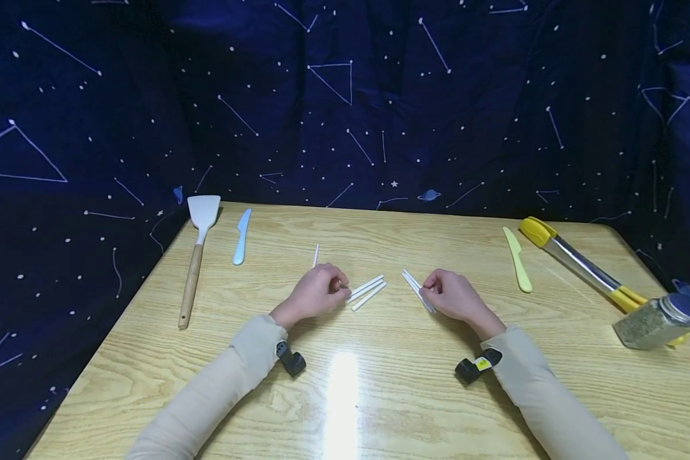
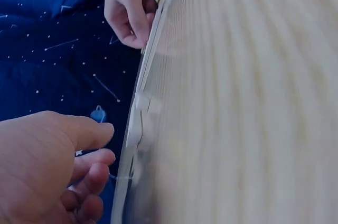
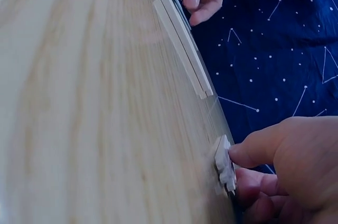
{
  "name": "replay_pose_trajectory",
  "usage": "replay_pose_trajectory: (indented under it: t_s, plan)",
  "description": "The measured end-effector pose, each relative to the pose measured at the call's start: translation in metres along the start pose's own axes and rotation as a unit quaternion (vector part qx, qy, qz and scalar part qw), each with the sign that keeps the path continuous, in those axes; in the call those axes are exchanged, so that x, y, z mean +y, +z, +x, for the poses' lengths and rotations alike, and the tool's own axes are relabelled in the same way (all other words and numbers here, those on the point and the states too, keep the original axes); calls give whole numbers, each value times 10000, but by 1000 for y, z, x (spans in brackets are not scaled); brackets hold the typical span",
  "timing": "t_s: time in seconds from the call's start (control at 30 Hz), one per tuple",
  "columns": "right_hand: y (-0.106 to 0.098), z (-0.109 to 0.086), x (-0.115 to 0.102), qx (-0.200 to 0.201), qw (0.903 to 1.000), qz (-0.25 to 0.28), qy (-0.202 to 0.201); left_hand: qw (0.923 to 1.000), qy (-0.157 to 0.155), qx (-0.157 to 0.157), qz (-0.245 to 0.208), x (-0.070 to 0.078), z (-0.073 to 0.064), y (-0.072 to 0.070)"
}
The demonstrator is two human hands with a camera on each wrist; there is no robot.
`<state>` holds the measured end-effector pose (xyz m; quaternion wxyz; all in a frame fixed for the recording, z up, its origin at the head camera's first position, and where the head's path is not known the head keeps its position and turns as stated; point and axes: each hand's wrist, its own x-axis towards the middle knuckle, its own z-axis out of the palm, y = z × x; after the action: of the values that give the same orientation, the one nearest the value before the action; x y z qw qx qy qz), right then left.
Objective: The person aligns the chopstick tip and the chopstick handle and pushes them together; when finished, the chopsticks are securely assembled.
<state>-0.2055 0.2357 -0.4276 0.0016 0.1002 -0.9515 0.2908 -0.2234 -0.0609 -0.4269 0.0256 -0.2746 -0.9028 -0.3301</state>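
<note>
Several thin white sticks lie on the wooden table between the two hands. My left hand (image 1: pixel 320 291) is beside one small group of white sticks (image 1: pixel 368 292), and in the left wrist view its thumb and loosely bent fingers (image 2: pixel 91 179) stand apart with nothing between them. A single pale stick (image 1: pixel 316 254) pokes out behind that hand. My right hand (image 1: pixel 451 295) pinches at a second bunch of white sticks (image 1: pixel 413 283), which slants along the tabletop. In the right wrist view, the thumb and forefinger meet the near end of these sticks (image 3: pixel 224 163).
On the left lie a white spatula with a wooden handle (image 1: pixel 190 281) and a blue knife (image 1: pixel 241 237). To the right are a yellow knife (image 1: pixel 517 260), yellow-ended tongs (image 1: pixel 581 263) and a lidded spice jar (image 1: pixel 646 324). A dark starry cloth (image 1: pixel 379 115) hangs behind the table (image 1: pixel 408 383).
</note>
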Motion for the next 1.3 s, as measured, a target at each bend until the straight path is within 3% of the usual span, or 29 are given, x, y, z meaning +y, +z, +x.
replay_pose_trajectory:
  t_s: [0.17, 0.43, 0.67, 0.8, 1.07, 1.3]
  plan:
    - [1, 0, -5, -32, 10000, 0, 68, 9991, -404, 46, -157, 4, 2, 6]
    - [0, -2, -13, 34, 9994, -180, 284, 9972, -741, 17, -27, 10, 3, 11]
    - [1, -3, -20, 138, 9990, -361, 211, 9977, -639, 75, -191, 10, 3, 14]
    - [1, -2, -20, 178, 9994, -289, 53, 9977, -586, 97, -320, 9, 4, 16]
    - [1, -3, -19, 16, 9998, 41, 203, 9982, -446, 173, -364, 9, 2, 18]
    - [-5, -3, -20, 252, 9996, 152, -5, 9975, -427, 377, -428, 7, 2, 20]
